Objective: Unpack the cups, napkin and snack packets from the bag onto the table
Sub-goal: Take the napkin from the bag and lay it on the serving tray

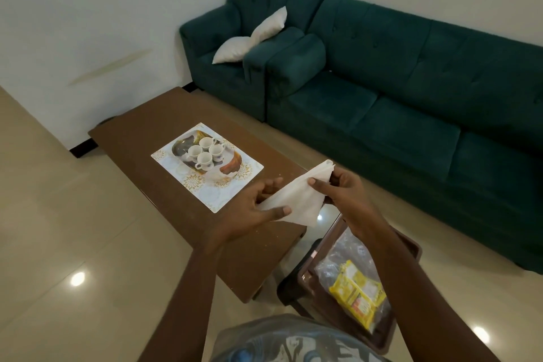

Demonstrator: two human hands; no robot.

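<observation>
I hold a white napkin [296, 200] stretched between both hands above the near end of the brown table [141, 138]. My left hand [252, 209] pinches its lower corner and my right hand [340, 188] grips its upper end. Several white cups [204, 153] stand together on a patterned tray [227, 169] lying on a placemat [205, 197] in the middle of the table. To my lower right a clear plastic bag [346, 261] lies on a brown stool [408, 247], with yellow snack packets [357, 291] inside it.
A dark green sofa [411, 103] runs along the right wall beyond the table, with a matching armchair [223, 47] holding a white cushion [249, 38]. Glossy beige tile floor [58, 214] surrounds the table on the left.
</observation>
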